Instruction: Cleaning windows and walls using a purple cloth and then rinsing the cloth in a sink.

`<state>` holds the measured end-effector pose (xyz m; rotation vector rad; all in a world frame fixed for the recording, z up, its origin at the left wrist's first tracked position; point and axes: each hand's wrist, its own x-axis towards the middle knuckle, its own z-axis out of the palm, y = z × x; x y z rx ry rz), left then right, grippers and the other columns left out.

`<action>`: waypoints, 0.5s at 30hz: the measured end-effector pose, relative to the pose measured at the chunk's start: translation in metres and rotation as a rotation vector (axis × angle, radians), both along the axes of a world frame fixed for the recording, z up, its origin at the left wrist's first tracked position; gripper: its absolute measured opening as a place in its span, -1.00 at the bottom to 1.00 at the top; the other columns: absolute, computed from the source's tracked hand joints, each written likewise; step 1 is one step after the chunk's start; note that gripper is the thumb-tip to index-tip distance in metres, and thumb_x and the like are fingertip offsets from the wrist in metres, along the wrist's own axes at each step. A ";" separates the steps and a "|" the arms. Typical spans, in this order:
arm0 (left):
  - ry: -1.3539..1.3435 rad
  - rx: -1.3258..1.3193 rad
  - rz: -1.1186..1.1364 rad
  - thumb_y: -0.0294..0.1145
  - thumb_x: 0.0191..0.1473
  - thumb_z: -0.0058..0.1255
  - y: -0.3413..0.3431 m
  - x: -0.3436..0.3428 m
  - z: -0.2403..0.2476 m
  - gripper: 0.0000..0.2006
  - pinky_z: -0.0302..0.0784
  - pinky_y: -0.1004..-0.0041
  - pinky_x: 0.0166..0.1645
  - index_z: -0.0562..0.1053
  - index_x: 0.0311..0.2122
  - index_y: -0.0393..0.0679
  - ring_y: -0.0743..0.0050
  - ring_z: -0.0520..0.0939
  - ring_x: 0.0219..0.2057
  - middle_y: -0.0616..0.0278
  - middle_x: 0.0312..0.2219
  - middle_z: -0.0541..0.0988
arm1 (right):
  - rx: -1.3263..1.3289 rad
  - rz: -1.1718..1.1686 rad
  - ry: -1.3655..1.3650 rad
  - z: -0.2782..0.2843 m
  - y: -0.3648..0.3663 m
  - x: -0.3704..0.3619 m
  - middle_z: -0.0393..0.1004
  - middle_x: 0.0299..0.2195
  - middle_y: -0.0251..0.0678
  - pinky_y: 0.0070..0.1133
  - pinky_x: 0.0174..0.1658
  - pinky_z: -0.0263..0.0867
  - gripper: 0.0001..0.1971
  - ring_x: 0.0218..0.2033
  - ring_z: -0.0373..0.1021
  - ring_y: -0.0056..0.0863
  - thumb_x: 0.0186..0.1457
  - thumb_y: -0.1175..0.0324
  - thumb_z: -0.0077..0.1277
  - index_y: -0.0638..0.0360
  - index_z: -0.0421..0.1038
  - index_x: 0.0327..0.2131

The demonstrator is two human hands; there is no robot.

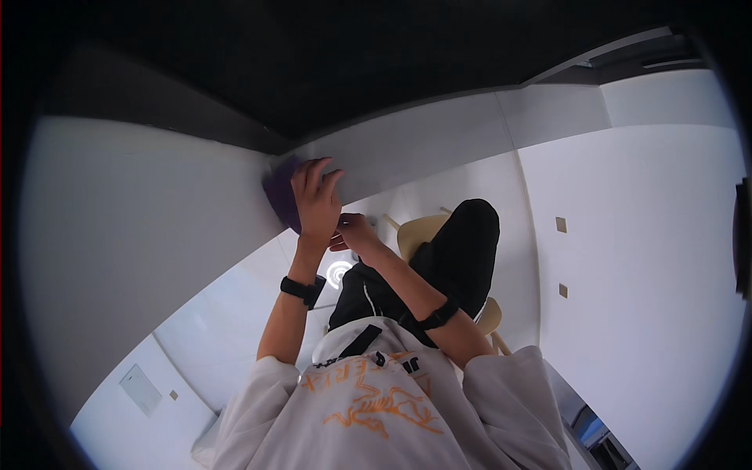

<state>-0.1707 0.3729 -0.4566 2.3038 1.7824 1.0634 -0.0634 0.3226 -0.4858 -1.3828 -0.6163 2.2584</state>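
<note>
A dark purple item (280, 194), its kind not clear, sits in the corner where a white surface meets a grey one. My left hand (316, 200) is right against it and covers its right side. The fingers of this hand are bent and spread apart, and nothing shows between them. Just below and to the right, my right hand (355, 233) is close to my left wrist with its fingers curled inward. Whatever those fingers may hold is hidden. Both of my forearms wear black bands, one near the left wrist and one further up the right arm.
A broad white surface (149, 227) spreads on the left, and a grey panel (439, 137) runs across above my hands. Dark overhead parts fill the top. Near my black-trousered legs are a pale wooden seat (419, 233) and another wooden piece (489, 315). A white wall (634, 235) stands right.
</note>
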 end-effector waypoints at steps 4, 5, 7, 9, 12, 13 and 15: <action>0.037 -0.201 0.143 -0.59 -0.10 -0.03 -0.016 -0.006 -0.010 -0.67 0.24 0.07 0.09 0.44 -0.14 -0.11 0.01 0.37 0.01 0.07 -0.05 0.39 | -0.025 -0.092 0.077 -0.011 -0.005 0.000 0.54 -0.37 -0.19 -0.54 -0.26 0.48 -0.76 -0.38 0.53 -0.44 0.18 0.35 -0.12 0.35 0.41 -0.21; 0.051 -0.206 0.134 -0.59 -0.10 -0.03 -0.020 -0.008 -0.010 -0.67 0.24 0.07 0.09 0.44 -0.14 -0.11 0.01 0.37 0.01 0.07 -0.05 0.39 | -0.015 -0.101 0.094 -0.011 -0.006 -0.001 0.54 -0.38 -0.21 -0.54 -0.25 0.48 -0.75 -0.38 0.52 -0.46 0.18 0.35 -0.12 0.35 0.41 -0.20; 0.126 -0.216 0.170 -0.46 0.02 -0.03 -0.024 -0.009 -0.011 -0.59 0.12 0.00 0.20 0.31 0.03 -0.21 -0.14 0.27 0.12 -0.15 0.07 0.26 | 0.024 -0.083 0.096 -0.012 -0.005 -0.002 0.54 -0.37 -0.23 -0.56 -0.25 0.47 -0.76 -0.37 0.51 -0.48 0.18 0.35 -0.11 0.33 0.41 -0.19; 0.218 -0.243 0.155 -0.42 0.06 -0.05 -0.022 -0.012 -0.018 -0.55 0.05 -0.02 0.24 0.24 0.08 -0.27 -0.18 0.21 0.16 -0.20 0.12 0.20 | 0.058 -0.068 0.093 -0.016 -0.007 0.001 0.55 -0.37 -0.26 -0.57 -0.25 0.46 -0.76 -0.36 0.51 -0.51 0.18 0.35 -0.10 0.31 0.42 -0.18; 0.282 -0.280 0.130 -0.35 0.11 -0.08 -0.018 -0.022 -0.025 -0.49 -0.04 -0.05 0.28 0.16 0.13 -0.36 -0.21 0.13 0.22 -0.25 0.17 0.12 | 0.242 0.049 0.023 -0.035 -0.007 0.023 0.55 -0.37 -0.28 -0.59 -0.28 0.45 -0.79 -0.37 0.49 -0.54 0.17 0.37 -0.07 0.28 0.43 -0.19; 0.260 -0.292 0.121 -0.34 0.12 -0.09 -0.016 -0.025 -0.026 -0.48 -0.05 -0.05 0.29 0.15 0.13 -0.39 -0.21 0.11 0.22 -0.24 0.18 0.11 | 0.209 -0.031 0.029 -0.041 -0.008 0.040 0.55 -0.37 -0.28 -0.61 -0.30 0.44 -0.80 -0.38 0.48 -0.55 0.16 0.37 -0.05 0.28 0.43 -0.20; 0.264 -0.301 0.088 -0.36 0.11 -0.09 -0.014 -0.023 -0.026 -0.49 -0.05 -0.04 0.29 0.15 0.13 -0.37 -0.21 0.11 0.23 -0.23 0.18 0.12 | 0.122 -0.184 -0.069 -0.063 -0.013 0.077 0.54 -0.38 -0.29 -0.63 -0.33 0.42 -0.80 -0.40 0.47 -0.57 0.15 0.37 -0.03 0.26 0.43 -0.21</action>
